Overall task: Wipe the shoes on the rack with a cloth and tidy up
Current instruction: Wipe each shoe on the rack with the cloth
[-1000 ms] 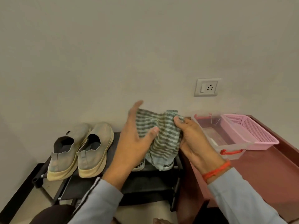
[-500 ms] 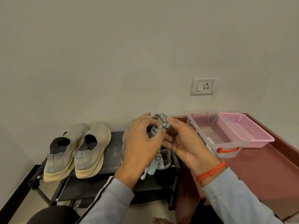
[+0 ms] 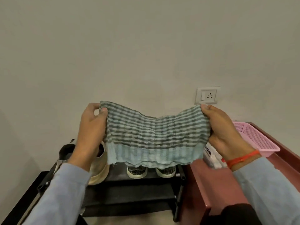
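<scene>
A striped green-and-pale-blue cloth hangs spread out in front of me, above the black shoe rack. My left hand pinches its upper left corner and my right hand pinches its upper right corner. A pair of beige slip-on shoes sits on the rack's top shelf at the left, mostly hidden by my left arm. Below the cloth's lower edge, the toes of a second pair of shoes show on the same shelf; the rest of that pair is hidden.
To the right of the rack stands a reddish-brown table. On it are a pink mesh basket and a clear plastic box, partly behind my right hand. A wall socket sits on the plain wall behind.
The cloth was bunched between both hands half a second ago. Now my hands have moved apart and stretched it out flat and wide, and the view has tilted down.
</scene>
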